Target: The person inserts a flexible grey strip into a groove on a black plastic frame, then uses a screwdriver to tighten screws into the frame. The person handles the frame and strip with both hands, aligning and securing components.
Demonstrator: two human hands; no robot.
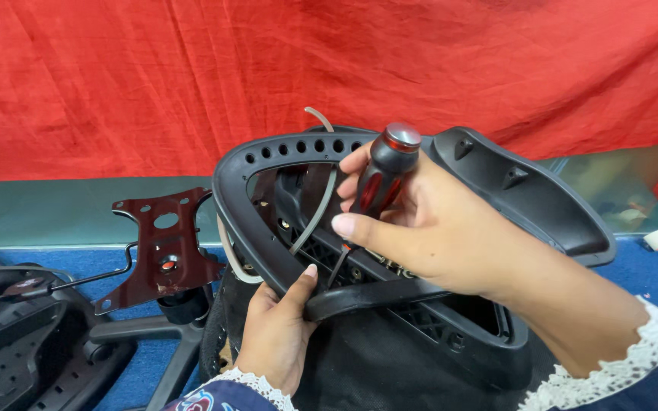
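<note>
Both hands are busy on the black moulded plastic chair back frame (451, 251), tilted up from the blue floor: the left hand (276, 335) clasps its lower bar, and the right hand (428, 228) is clenched around a black-and-red-handled screwdriver (378, 183) whose tip sits down inside the frame. Judging by the dark red metal seat plate (165, 243) on its black star base (154, 335) nearby, and another black plastic shell (17, 342) at left, the chair lies in separate parts, with fastening seemingly unfinished.

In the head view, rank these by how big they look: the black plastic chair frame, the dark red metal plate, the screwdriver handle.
Largest to smallest as they look:
1. black plastic chair frame
2. dark red metal plate
3. screwdriver handle, gripped by the right hand

The handle sits nearer the camera, yet looks smallest.
</note>
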